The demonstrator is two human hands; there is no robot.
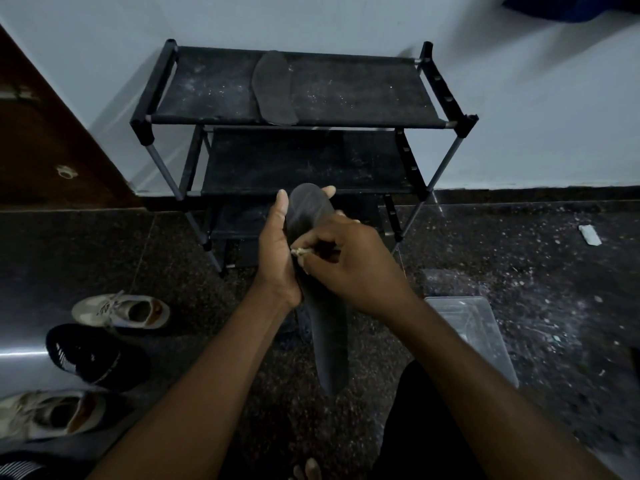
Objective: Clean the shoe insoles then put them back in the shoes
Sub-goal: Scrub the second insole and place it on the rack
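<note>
The left hand (277, 261) grips the insole (329, 341) above the floor, long axis running near to far, while the right hand (360, 271), fingers (313, 243) curled, pinches a small pale tool (300, 251) against its middle.

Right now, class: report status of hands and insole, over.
Left hand grips dark insole. Right hand pinches small pale tool against it. Second insole lies on rack top shelf. Nothing in the way.

One dark insole (327, 341) held aloft, second insole (273, 88) (dusty) atop rack (363, 88).
</note>
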